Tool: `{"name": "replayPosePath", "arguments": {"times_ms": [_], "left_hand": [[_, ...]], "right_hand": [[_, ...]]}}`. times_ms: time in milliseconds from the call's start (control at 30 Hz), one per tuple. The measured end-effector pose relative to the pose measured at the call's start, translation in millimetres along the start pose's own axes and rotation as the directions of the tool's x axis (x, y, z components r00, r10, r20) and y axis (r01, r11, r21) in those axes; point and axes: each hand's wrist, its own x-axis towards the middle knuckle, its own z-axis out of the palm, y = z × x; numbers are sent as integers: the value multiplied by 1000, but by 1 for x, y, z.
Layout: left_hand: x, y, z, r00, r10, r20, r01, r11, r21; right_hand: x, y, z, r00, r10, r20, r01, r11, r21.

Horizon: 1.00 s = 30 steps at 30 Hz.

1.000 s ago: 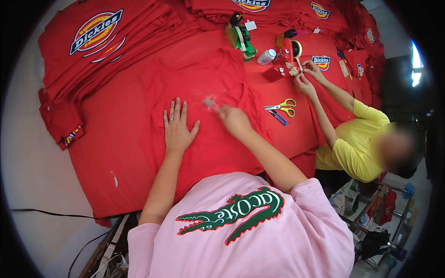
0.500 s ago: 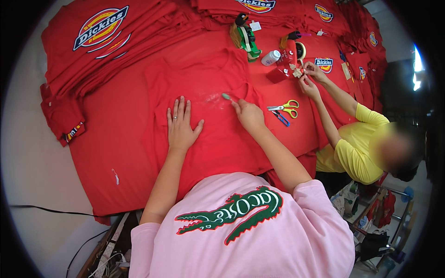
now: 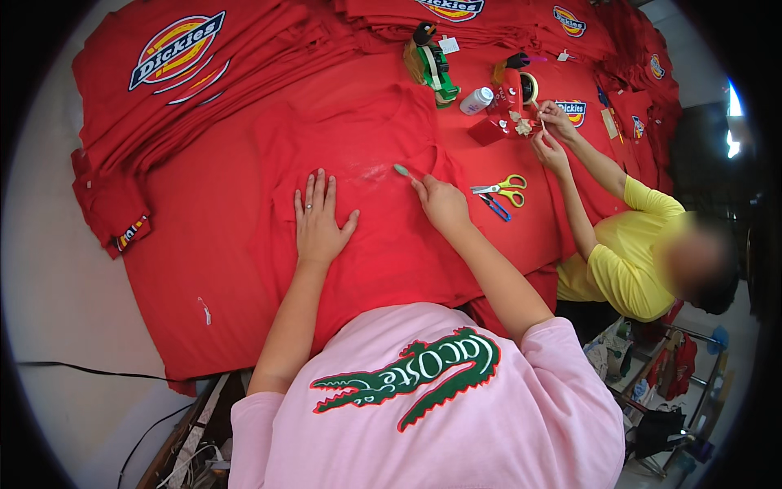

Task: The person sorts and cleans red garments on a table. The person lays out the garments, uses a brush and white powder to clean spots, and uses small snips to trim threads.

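A red shirt (image 3: 358, 265) lies spread out in front of me on the red-covered table (image 3: 195, 269). My left hand (image 3: 319, 231) rests flat on its left part, fingers outstretched. In my right hand (image 3: 445, 205) is a small toothbrush (image 3: 401, 170) with a pale green head; most of its handle is hidden by my fingers. The brush head is over the shirt's upper middle, beside a whitish powdery smear (image 3: 371, 174). Whether the bristles touch the cloth cannot be made out.
Yellow-handled scissors (image 3: 511, 192) and a blue snipper (image 3: 496, 209) lie to the right. Beyond them stand a white bottle (image 3: 476, 101), a green tape dispenser (image 3: 438, 75) and a red one (image 3: 509, 91). Folded red shirts (image 3: 244, 49) are piled behind. A person in yellow (image 3: 627, 261) works at right.
My right hand and the toothbrush have shifted slightly to the right, away from the smear. My left hand stays put. The co-worker's hands have moved a little right.
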Motion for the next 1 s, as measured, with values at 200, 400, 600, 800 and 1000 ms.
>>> {"name": "replayPosePath", "arguments": {"times_ms": [200,400,600,800,1000], "left_hand": [[-1,-1,0,1000,-13,10,13,1000,-7],[-1,-2,3,1000,-15,7,15,1000,2],[0,2,-1,1000,-18,11,18,1000,-5],[0,0,3,1000,-7,19,7,1000,4],[0,2,2,1000,-14,24,13,1000,26]], "right_hand": [[4,-31,16,983,-172,63,173,985,-13],[-6,-49,36,967,-247,56,236,960,152],[9,-46,21,998,57,8,-58,982,182],[-15,-56,34,979,-181,96,160,967,198],[-4,-49,14,997,15,78,-33,972,233]]}}
